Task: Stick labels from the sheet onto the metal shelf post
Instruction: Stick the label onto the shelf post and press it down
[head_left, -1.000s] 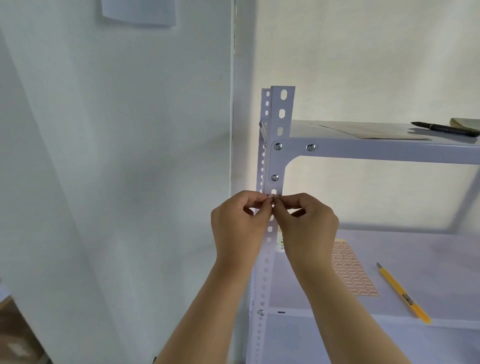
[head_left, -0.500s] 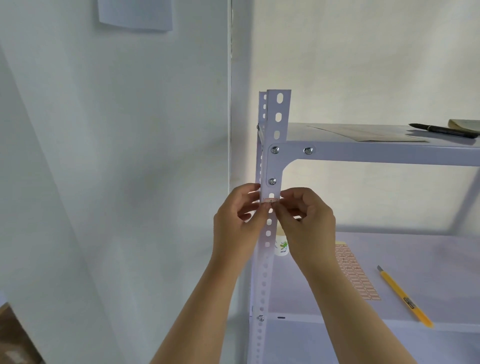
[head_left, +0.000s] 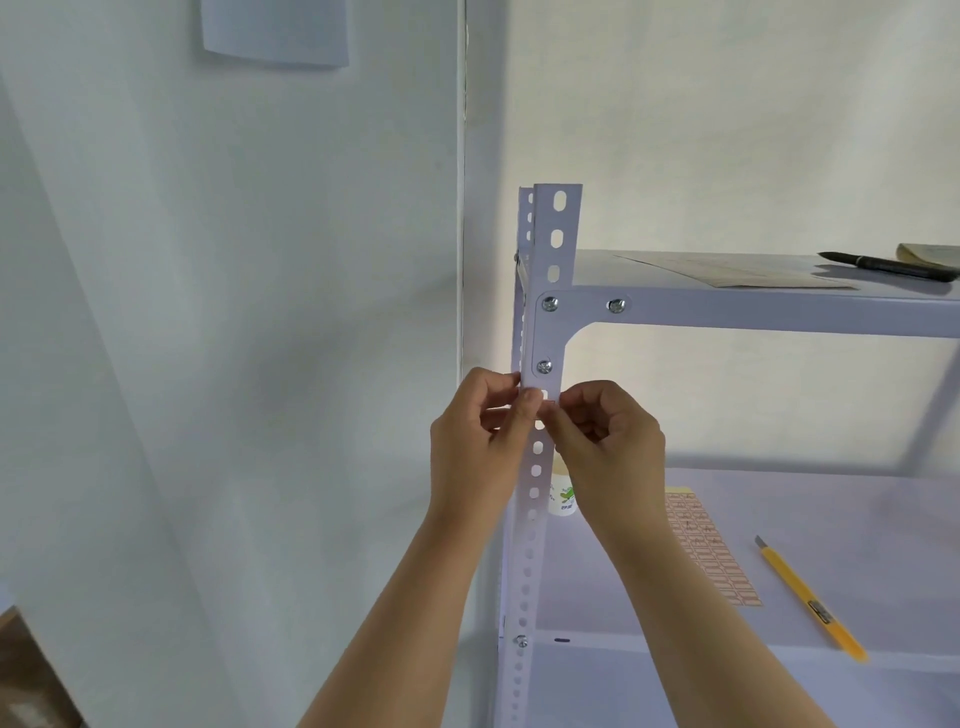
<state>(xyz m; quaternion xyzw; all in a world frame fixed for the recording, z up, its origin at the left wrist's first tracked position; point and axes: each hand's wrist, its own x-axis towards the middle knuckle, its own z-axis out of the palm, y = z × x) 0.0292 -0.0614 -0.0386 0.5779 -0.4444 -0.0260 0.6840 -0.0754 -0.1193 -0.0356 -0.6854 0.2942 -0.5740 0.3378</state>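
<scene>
pink label (head_left: 544, 407), print unreadable, pressed onto post (head_left: 535, 483) by both hands.

Two bare forearms rise from the bottom edge of the frame to two bare hands, the left hand (head_left: 475, 447) and the right hand (head_left: 613, 447), near the frame's centre. No sleeve covers either forearm. Fingernails are short and unpainted. No ring, watch or glove shows on either.
</scene>
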